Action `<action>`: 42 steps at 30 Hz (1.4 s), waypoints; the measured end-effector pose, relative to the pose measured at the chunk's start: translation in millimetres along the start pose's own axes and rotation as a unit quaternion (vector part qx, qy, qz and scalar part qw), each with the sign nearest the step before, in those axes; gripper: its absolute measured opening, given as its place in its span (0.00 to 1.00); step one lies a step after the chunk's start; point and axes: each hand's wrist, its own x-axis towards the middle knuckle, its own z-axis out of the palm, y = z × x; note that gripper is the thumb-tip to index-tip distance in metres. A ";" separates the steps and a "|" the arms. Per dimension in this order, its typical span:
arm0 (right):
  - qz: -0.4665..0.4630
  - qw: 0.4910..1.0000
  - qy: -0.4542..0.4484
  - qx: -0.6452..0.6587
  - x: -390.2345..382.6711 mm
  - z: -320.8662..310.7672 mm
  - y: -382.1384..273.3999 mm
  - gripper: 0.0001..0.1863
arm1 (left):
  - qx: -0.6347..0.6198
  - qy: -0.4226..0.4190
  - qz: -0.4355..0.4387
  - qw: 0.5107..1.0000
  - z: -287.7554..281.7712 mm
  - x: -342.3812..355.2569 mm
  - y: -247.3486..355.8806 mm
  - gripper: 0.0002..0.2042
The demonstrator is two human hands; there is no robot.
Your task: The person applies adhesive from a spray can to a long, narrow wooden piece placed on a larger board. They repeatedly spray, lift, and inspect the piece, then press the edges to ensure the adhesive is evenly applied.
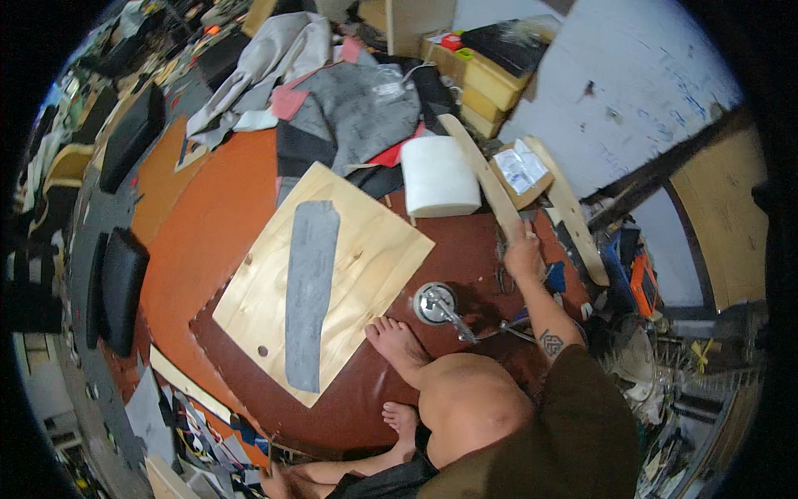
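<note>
At the right, my right hand is closed round the near end of a long, pale wooden slat, which slants away to the far left. My left hand is low at the left beside my shin, blurred and partly cut off, so its fingers do not read clearly. In front of me a square plywood board lies with a long grey fabric strip across it. Between the board and my right arm stands what looks like a metal spray gun with a round cup.
A white padded block sits beyond the spray gun. To its right are a small cardboard box and another curved wooden piece. Grey cloth is heaped at the back. Black cushions lie left, fabric scraps lower left.
</note>
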 end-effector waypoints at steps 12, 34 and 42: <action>-0.526 0.835 0.094 0.131 -3.0 -85.2 -159.9 0.30 | -0.662 -0.423 0.050 0.617 5.1 -15.0 250.4 0.47; 0.091 0.796 -0.359 0.478 -90.9 161.0 -422.7 0.14 | -0.529 -0.259 -0.014 0.808 108.8 37.3 159.7 0.20; 0.041 0.899 -0.226 0.372 -83.6 209.7 -381.4 0.13 | -0.541 -0.295 0.019 0.787 126.7 31.0 166.9 0.15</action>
